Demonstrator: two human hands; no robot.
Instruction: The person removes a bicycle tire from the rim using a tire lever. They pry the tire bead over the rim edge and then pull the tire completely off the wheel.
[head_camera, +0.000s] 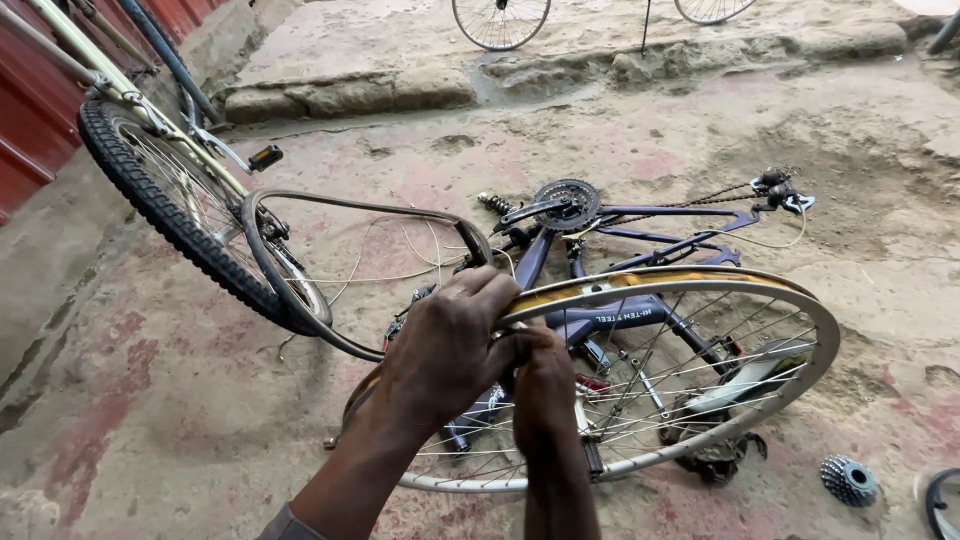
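A bare bicycle wheel rim (790, 300) with silver spokes is held tilted in front of me, above a purple bicycle frame (640, 240) lying on the ground. My left hand (450, 340) grips the rim's top edge together with a limp rubber strip or tube (330, 205) that loops out to the left. Just below it, my right hand (545, 385) is closed on the same rim and rubber. The frame's crank and chainring (565, 205) point upward behind the wheel.
Another bicycle with a knobby tyre (160, 205) leans at the left by a red wall (35, 120). A sprocket cluster (848, 480) lies on the dirt at the lower right. Two more wheels (500, 22) stand at the back past a stone step (400, 90).
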